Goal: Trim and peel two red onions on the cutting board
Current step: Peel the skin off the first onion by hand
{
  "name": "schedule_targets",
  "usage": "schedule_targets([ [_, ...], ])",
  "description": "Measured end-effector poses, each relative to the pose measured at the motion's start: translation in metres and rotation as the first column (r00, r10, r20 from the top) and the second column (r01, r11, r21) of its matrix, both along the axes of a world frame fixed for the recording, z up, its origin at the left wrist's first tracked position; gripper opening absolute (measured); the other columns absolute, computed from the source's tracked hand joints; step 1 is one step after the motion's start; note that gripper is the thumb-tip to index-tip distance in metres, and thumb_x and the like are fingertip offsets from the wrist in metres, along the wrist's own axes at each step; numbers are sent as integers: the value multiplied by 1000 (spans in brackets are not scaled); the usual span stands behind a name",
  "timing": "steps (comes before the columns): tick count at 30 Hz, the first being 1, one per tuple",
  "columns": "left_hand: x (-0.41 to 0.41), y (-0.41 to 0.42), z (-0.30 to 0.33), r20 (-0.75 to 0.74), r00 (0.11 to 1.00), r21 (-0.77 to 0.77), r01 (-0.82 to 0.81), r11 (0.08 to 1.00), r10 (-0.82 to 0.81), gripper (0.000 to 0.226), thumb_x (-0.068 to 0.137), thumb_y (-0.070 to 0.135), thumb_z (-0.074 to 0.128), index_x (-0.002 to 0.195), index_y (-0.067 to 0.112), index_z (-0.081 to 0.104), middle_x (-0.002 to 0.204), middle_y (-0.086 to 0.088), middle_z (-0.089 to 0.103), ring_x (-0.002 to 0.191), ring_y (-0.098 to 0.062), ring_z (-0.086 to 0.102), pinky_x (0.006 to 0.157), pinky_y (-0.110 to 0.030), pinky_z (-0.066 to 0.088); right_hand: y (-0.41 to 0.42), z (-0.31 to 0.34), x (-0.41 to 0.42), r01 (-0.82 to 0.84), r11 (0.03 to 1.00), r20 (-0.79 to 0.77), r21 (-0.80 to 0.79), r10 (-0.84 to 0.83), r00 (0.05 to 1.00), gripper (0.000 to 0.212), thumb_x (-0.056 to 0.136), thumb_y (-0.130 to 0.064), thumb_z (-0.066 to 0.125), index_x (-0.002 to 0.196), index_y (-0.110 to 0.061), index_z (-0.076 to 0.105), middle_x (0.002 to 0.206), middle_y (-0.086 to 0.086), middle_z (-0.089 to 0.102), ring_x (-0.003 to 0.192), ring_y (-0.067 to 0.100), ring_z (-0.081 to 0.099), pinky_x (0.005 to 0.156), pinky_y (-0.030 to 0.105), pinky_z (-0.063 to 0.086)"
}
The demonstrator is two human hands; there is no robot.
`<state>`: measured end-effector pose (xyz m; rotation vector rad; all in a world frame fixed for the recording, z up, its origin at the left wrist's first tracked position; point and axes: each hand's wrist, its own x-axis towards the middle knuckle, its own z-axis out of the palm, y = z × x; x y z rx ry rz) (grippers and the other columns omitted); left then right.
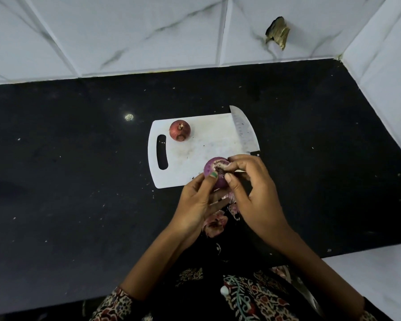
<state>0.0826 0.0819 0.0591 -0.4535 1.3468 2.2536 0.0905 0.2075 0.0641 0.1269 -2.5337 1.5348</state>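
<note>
A black speckled counter runs into a corner of white marble-veined tiles, and one tile on the back wall has a dark broken hole. A white board with a slot handle on its left lies on the counter just beyond the hands.

Both hands meet over the board's near edge, forearms angled in from below. The left hand cups a half-peeled onion from underneath, its thumb with a green nail pressed on the purple flesh. The right hand comes in from the other side, thumb and forefinger pinched on a bit of skin at the onion's top. So both hands are closed on the same onion.

Directly under the grip, between the wrists, loose peels lie on the counter. Beyond the grip and to its left, a second onion, unpeeled, sits on the board. Just beyond the right hand a knife lies along the board's right edge, blade pointing away.
</note>
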Motion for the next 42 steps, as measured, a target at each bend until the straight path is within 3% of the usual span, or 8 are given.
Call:
schedule_targets([
  [4, 0, 1, 1, 56, 997, 37, -49, 998, 47, 31, 95, 28, 50, 106, 3, 64, 94, -9, 76, 87, -20, 73, 88, -30, 57, 10, 10, -8, -30, 987, 134, -159, 52, 990, 29, 88, -9, 64, 113, -21, 57, 110, -6, 64, 103, 3, 62, 85, 16, 49],
  [15, -1, 1, 2, 65, 997, 89, -53, 995, 48, 28, 99, 23, 44, 98, 5, 65, 92, -11, 76, 81, -17, 74, 76, -19, 57, 18, 9, -17, -29, 999, 57, 26, 27, 998, 5, 88, -7, 63, 90, -9, 68, 88, -4, 62, 83, 8, 62, 73, 17, 50],
  [18, -2, 3, 2, 65, 990, 94, -129, 987, 123, 30, 98, 24, 45, 91, 6, 67, 86, -7, 76, 79, -14, 73, 82, -21, 56, 11, 5, -12, -46, 998, 33, 29, 45, 998, 6, 89, -6, 60, 91, -4, 65, 97, 1, 62, 91, 5, 60, 79, 14, 49],
  [22, -6, -1, 1, 76, 976, 71, -209, 975, 204, 30, 98, 23, 47, 82, 8, 66, 74, -2, 73, 64, -8, 67, 73, -19, 56, 0, -3, -1, -114, 992, 41, 55, 112, 993, 11, 86, -10, 60, 90, -2, 65, 116, -5, 56, 111, -15, 47, 92, 4, 36],
  [28, -3, -4, -4, 87, 973, 44, -216, 975, 212, 26, 97, 26, 50, 85, 9, 66, 79, -3, 69, 68, -9, 64, 83, -25, 53, 5, 0, -1, -190, 980, 128, -50, 195, 972, 5, 88, -8, 60, 90, -7, 65, 128, -3, 56, 124, -6, 46, 100, 9, 35],
  [34, -2, -1, -5, 44, 985, 56, -167, 984, 165, 32, 78, 34, 59, 97, 9, 66, 86, -2, 75, 83, -11, 72, 87, -23, 55, 7, 12, -4, 39, 916, 310, -400, 95, 946, 13, 88, -10, 63, 97, -18, 63, 108, -5, 68, 105, 8, 64, 94, 33, 51],
  [38, -3, -2, -7, 51, 982, 68, -183, 981, 179, 35, 76, 33, 61, 98, 7, 66, 86, -2, 74, 82, -11, 70, 90, -26, 55, 1, 14, -3, 84, 938, 287, -336, 17, 958, 41, 77, -10, 76, 112, -18, 56, 105, -3, 68, 97, 8, 66, 85, 23, 52],
  [42, -2, 0, -7, 34, 983, 106, -185, 977, 182, 30, 78, 27, 61, 99, 7, 64, 84, -2, 75, 80, -11, 72, 86, -23, 56, -5, 14, -3, 179, 955, 191, -236, -135, 972, 33, 77, -5, 76, 103, -17, 60, 88, -8, 69, 82, 4, 67, 73, 15, 51],
])
